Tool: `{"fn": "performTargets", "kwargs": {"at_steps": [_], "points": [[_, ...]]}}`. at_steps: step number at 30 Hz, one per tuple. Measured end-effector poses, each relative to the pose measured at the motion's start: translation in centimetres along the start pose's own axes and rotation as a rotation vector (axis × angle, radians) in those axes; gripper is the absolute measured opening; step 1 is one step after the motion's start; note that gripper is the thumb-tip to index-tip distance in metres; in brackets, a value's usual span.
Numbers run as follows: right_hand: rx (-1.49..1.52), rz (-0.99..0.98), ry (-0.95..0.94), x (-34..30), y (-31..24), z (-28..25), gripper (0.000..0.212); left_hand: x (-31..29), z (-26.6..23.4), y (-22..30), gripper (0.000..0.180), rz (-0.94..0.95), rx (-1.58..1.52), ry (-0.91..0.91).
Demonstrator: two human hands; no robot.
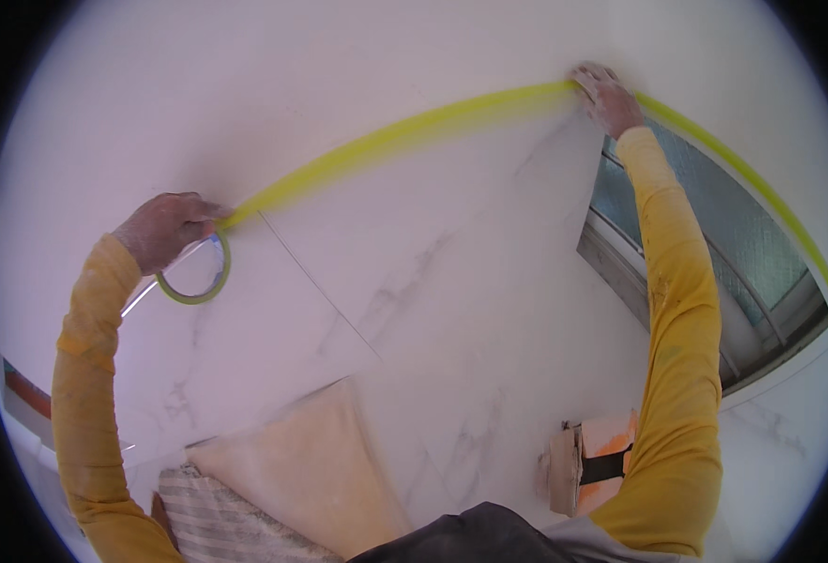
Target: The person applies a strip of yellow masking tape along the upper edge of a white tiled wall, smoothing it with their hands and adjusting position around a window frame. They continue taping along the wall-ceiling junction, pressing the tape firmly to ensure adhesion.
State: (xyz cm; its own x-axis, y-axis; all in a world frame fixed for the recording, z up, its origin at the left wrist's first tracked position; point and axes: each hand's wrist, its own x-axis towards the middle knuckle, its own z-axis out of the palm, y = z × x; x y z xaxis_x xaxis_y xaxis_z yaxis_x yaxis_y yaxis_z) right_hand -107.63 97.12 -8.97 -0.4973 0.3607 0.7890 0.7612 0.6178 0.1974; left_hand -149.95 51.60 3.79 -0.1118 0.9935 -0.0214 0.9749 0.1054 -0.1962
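Observation:
My left hand point(172, 228) is closed on a roll of yellow-green masking tape point(192, 299), its ring hanging below the fingers. From the roll a strip of tape point(395, 138) runs up and right across the white wall. My right hand point(611, 99) lies on that strip farther right, fingers stretched against the wall. Beyond it the tape curves down along the right side, above the window. Marble-patterned tiles point(432, 310) with grey veins and a thin joint line lie below the strip. Whether the stretch between my hands touches the wall, I cannot tell.
Below my right forearm is a window point(752, 211) with textured glass and bars. An orange-and-black object point(605, 441) sits low beside that arm. At lower left are a peach-coloured panel point(311, 450) and striped fabric point(226, 516). Another opening point(25, 390) shows at the left edge.

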Motion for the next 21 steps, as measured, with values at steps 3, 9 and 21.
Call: {"fn": "performTargets", "kwargs": {"at_steps": [3, 9, 21], "points": [[0.020, -0.159, 0.101, 0.8, 0.0, 1.2, 0.028, -0.3, 0.0, -0.1, 0.028, -0.035, -0.041, 0.004], [0.139, -0.114, -0.021, 2.6, 1.3, 0.6, 0.022, 0.7, 0.1, 0.9, 0.028, -0.085, -0.019, -0.002], [0.039, -0.093, 0.116, -0.2, 1.0, 3.0, 0.032, -0.1, 1.3, 1.0, 0.026, -0.022, -0.051, 0.137]]}}
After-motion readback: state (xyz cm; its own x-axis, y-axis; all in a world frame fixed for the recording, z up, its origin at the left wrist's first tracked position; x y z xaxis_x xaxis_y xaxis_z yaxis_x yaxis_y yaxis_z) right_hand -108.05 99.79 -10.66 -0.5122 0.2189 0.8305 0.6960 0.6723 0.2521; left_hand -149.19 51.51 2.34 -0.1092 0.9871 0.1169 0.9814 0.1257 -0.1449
